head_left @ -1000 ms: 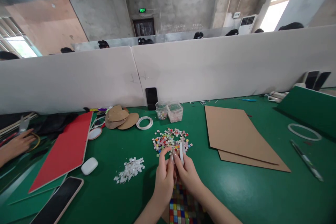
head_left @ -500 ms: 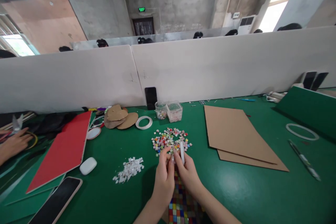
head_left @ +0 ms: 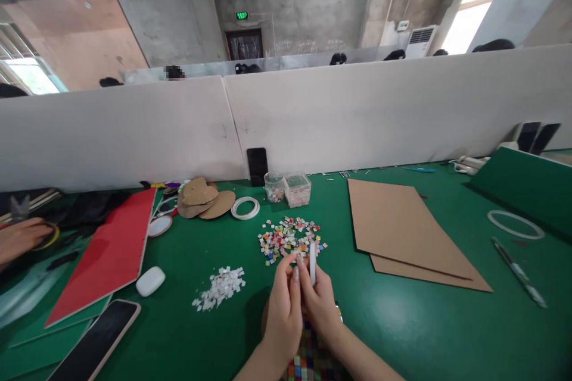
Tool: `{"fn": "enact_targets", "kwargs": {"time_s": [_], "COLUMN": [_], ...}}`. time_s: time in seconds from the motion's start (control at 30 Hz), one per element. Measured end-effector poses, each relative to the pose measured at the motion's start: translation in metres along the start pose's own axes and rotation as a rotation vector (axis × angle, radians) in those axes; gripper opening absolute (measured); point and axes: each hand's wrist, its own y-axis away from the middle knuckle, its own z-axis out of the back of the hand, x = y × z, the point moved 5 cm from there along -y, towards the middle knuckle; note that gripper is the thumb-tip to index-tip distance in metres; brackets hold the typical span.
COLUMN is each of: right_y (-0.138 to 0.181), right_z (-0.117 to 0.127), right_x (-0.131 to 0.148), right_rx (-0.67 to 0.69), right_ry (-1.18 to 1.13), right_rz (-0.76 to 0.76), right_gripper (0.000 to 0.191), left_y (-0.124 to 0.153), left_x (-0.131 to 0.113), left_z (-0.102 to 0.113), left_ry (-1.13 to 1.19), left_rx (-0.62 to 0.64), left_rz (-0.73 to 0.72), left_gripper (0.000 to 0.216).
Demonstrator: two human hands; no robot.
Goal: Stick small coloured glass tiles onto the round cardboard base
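Mosaic panel (head_left: 308,360) sits under the wrists: visible strip tiled, rest hidden; loose colored tiles (head_left: 282,239) beyond the fingertips unplaced. Right hand (head_left: 320,302) grips white ring (head_left: 313,263), upright, edge-on, long axis pointing away from wearer. Left hand (head_left: 286,306) curled (can't tell if holding anything).

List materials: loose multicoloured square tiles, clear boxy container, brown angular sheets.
Loose multicoloured square tiles: perhaps glass or plastic, finish unclear; crisp edges.
Clear boxy container: probably glossy plastic; contents show through.
Brown angular sheets: likely matte cardboard; no glare.
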Motion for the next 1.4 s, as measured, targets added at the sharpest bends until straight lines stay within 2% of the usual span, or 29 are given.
{"fn": "enact_targets", "kwargs": {"time_s": [0.2, 0.47, 0.73, 0.93, 1.13, 1.4], "right_y": [0.0031, 0.007, 0.0051, 0.0043, 0.0023, 0.0023], "right_z": [-0.0001, -0.0011, -0.0002, 0.0, 0.0017, 0.0001], "right_x": [-0.0006, -0.0008, -0.0013, 0.0001, 0.0012, 0.0022], "right_rx": [0.001, 0.033, 0.03, 0.035, 0.004, 0.037], "right_ry": [0.044, 0.214, 0.372, 0.327, 0.283, 0.27], "right_rz": [0.027, 0.101, 0.172, 0.163, 0.116, 0.126], "right_gripper": [0.033, 0.03, 0.029, 0.029, 0.032, 0.033], "left_y": [-0.0011, -0.0016, -0.0071, -0.0083, -0.0072, -0.004], "left_x": [0.0013, 0.0033, -0.0027, -0.0033, -0.0042, 0.0014], "left_z": [-0.0015, 0.0017, 0.0049, 0.0068, 0.0066, 0.0009], "left_ry": [0.063, -0.049, -0.062, -0.076, -0.06, 0.004], "left_rx": [0.024, 0.01, 0.008, 0.015, -0.019, 0.004], "left_rz": [0.047, 0.026, -0.017, -0.002, -0.072, 0.019], "left_gripper": [0.035, 0.036, 0.03, 0.033, 0.038, 0.038]}}
